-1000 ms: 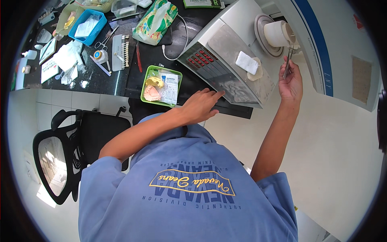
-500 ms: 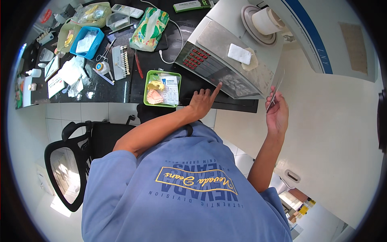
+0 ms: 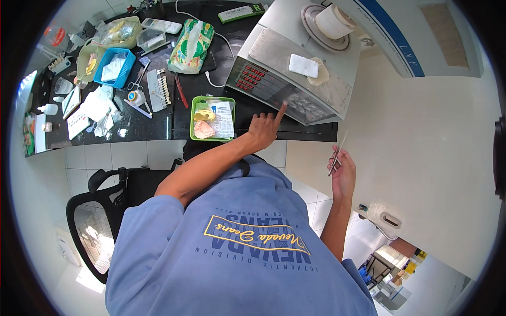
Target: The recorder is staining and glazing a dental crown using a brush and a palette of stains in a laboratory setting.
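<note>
My left hand (image 3: 265,129) reaches across to the front of a white furnace (image 3: 358,95). Its index finger is stretched out, with the tip at the dark button panel (image 3: 303,108) below the red digits, and it holds nothing. My right hand (image 3: 343,171) is closed around slim metal tweezers (image 3: 337,156), off the furnace's right corner with their tips pointing up. Left of my left hand, a green tray (image 3: 192,120) holds a pink dental model (image 3: 203,129), a yellowish dental model (image 3: 204,115) and a printed slip (image 3: 223,118).
On the furnace top lie a folded white pad (image 3: 303,66) and a round plate (image 3: 322,43) bearing a white cylinder. The black counter (image 3: 153,124) carries a tissue pack (image 3: 192,50), a blue basket (image 3: 126,76), scissors (image 3: 134,84) and a shade guide (image 3: 156,87). A black chair (image 3: 95,210) stands behind left.
My right hand with the tweezers has come down and left, away from the furnace's corner. The left index finger stays at the panel. The whole view has shifted slightly.
</note>
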The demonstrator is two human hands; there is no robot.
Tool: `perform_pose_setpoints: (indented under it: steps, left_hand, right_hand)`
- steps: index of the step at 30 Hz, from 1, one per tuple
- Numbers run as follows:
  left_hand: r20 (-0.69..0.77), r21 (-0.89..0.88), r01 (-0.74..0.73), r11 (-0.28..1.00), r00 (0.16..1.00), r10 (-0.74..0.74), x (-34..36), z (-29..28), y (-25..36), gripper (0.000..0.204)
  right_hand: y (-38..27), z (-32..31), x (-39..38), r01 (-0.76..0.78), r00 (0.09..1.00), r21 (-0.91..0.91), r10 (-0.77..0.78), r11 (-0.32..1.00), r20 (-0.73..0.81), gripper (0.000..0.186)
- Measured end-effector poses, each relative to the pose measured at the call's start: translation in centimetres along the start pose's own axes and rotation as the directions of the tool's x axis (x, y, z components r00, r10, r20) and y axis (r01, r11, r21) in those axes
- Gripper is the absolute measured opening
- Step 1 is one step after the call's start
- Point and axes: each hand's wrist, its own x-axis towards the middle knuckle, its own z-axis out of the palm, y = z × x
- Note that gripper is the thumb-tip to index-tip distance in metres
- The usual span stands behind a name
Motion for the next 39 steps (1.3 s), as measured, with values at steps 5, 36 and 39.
perform_pose_setpoints:
  steps: [5, 36, 39]
  left_hand:
    - [0.117, -0.123, 0.034, 0.992, 0.993, -0.02, 0.1, -2.2, 0.3, 0.103]
    - [0.108, -0.951, 0.303, 0.066, 0.523, -0.845, -27.0, -22.7, -34.1, 0.022]
    - [0.118, -0.949, 0.311, 0.05, 0.499, -0.858, -27.2, -24.0, -36.4, 0.023]
  right_hand:
    - [2.7, 1.6, -1.6, -0.07, 0.998, -0.185, 0.068, 0.98, -0.017, 0.025]
    - [15.8, 20.9, 6.4, 0.53, 0.77, -0.846, -0.453, 0.063, 0.449, 0.023]
    - [14.5, 20.6, 4.4, 0.427, 0.834, -0.878, -0.47, 0.219, 0.288, 0.024]
